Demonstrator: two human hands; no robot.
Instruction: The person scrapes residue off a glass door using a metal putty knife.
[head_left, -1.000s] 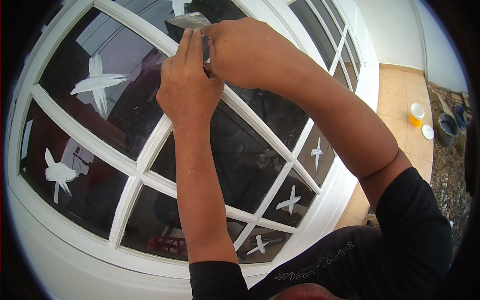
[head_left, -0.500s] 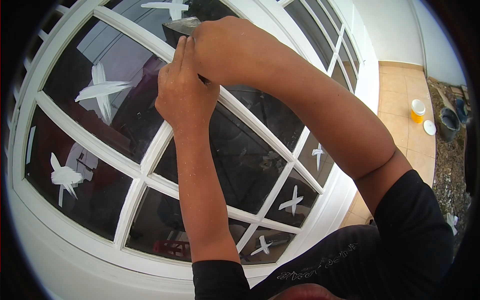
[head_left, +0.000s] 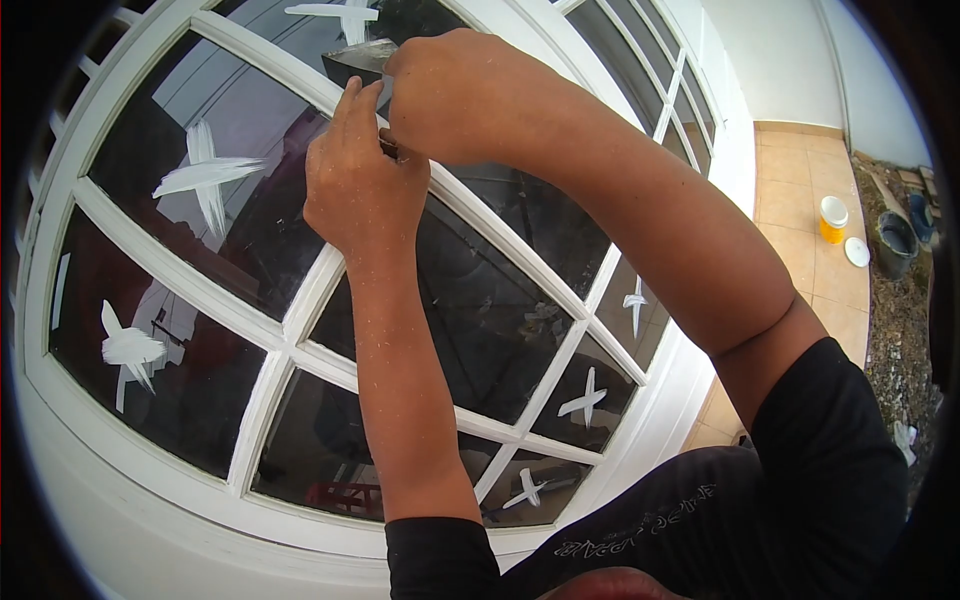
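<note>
The window (head_left: 150,420) has white frames, and painted crosses mark most panes. At twelve o'clock, the right hand (head_left: 455,95) grips a scraper (head_left: 358,58) against a bar; the left hand (head_left: 362,185) presses alongside, fingers extended. Scraping looks unfinished.

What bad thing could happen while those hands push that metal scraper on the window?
The scraper blade sits right at the glass pane beside the white bar, so a slip might scratch the glass or gouge the paint. The left hand has its fingers pressed close to the blade, where the right hand is pushing; a slip could probably nick them.
</note>
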